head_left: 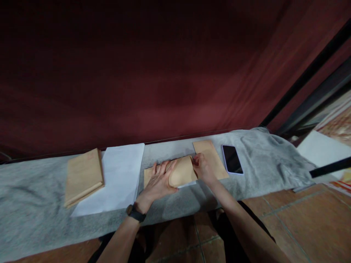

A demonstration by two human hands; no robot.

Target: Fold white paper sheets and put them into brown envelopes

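A brown paper envelope [183, 172] lies on the grey cloth in front of me, its right part bulging up in a curve. White paper [187, 185] peeks out along its near edge. My left hand [161, 179], with a dark watch on the wrist, rests on the envelope with fingers spread, its thumb by the near edge. At the right end, my right hand [201, 167] pinches the envelope's edge between bent fingers; the exact fingertip contact is partly hidden. Another flat brown envelope [214, 160] lies partly beneath my right hand.
A stack of brown envelopes [83, 173] sits at the left, overlapping a pile of white paper sheets [120, 175]. To the right lies a phone [232, 159] with a dark screen. The grey cloth [263, 160] covers a narrow ledge against a dark red wall [170, 80]. Tiled floor [307, 223] shows below.
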